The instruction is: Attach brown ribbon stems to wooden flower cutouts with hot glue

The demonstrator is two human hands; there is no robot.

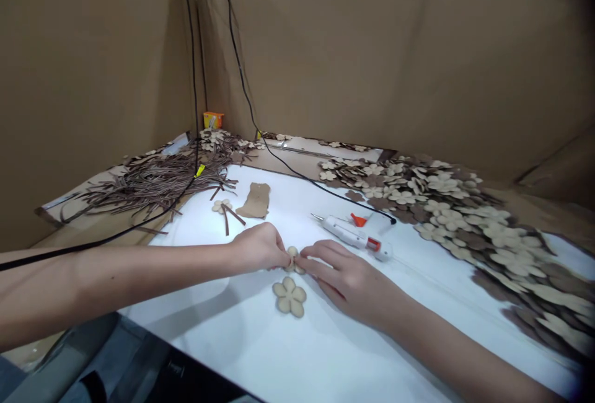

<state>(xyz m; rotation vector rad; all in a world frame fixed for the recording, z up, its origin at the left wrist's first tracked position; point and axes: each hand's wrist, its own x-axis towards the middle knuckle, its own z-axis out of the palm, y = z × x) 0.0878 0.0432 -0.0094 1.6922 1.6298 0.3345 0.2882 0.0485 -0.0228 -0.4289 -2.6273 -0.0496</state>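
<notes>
A small beige flower cutout (292, 252), partly hidden by my fingers, is just above the white table surface or on it; I cannot tell which. My left hand (263, 247) is closed, its fingertips pinched at the flower's middle. From the other side my right hand (348, 274) grips the flower's right petal between its fingertips and thumb. Directly below them lies a larger beige flower cutout (289, 297) with rounded petals, flat and untouched. Behind my right hand rests a white pen-shaped tool (351, 234) with a thin metal tip and a red part.
Brown strips (153, 183) are heaped at the left. Beige and brown flower cutouts (446, 217) pile along the right. A brown scrap (255, 200), a flower with strips (222, 206) and an orange piece (358, 220) lie behind my hands. A black cable (297, 173) crosses the table.
</notes>
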